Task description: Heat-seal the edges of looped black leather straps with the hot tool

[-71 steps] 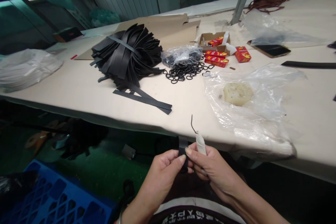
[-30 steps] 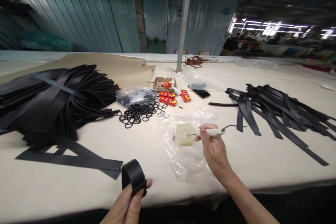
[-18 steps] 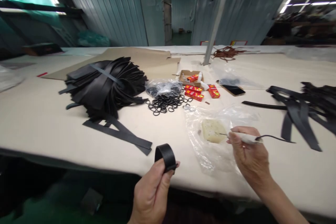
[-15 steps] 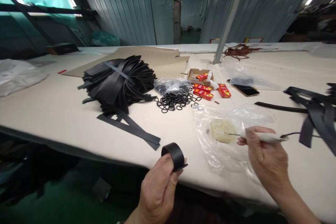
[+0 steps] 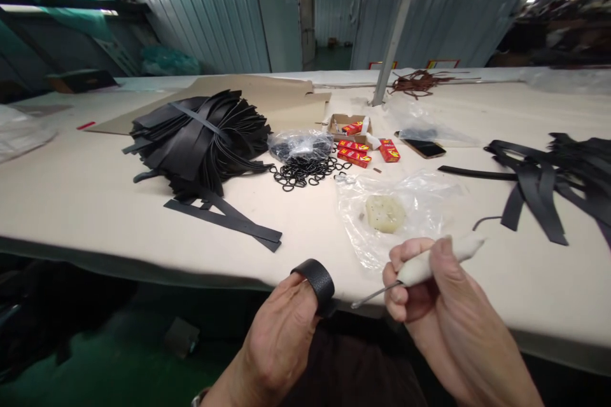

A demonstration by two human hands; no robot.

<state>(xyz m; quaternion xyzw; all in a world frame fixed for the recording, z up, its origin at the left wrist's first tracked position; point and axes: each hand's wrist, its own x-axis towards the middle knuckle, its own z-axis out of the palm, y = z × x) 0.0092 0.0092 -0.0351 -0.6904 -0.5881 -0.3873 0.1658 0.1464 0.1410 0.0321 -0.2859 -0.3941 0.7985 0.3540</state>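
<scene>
The left hand [image 5: 281,337] is closed on a small loop of black strap [image 5: 316,280], pinching the loop's near end between thumb and fingers so the ring stands up above the knuckles. Just to its right, the right hand [image 5: 436,305] is wrapped around the pale handle of an awl [image 5: 432,264], whose thin metal point runs down and leftward toward the loop and ends just short of it, not touching. A dark cord trails from the handle's far end onto the table [image 5: 95,203]. Both hands hang at the table's near edge, the loop left of the point and level with it.

Beyond the right hand lies a clear plastic bag [image 5: 424,203] with a yellowish lump of wax [image 5: 384,213] on it. Farther back are black rings [image 5: 305,173], red boxes [image 5: 356,156] and a phone [image 5: 426,149]. A bundle of black straps [image 5: 200,140] sits at the left, loose straps [image 5: 548,178] at the right.
</scene>
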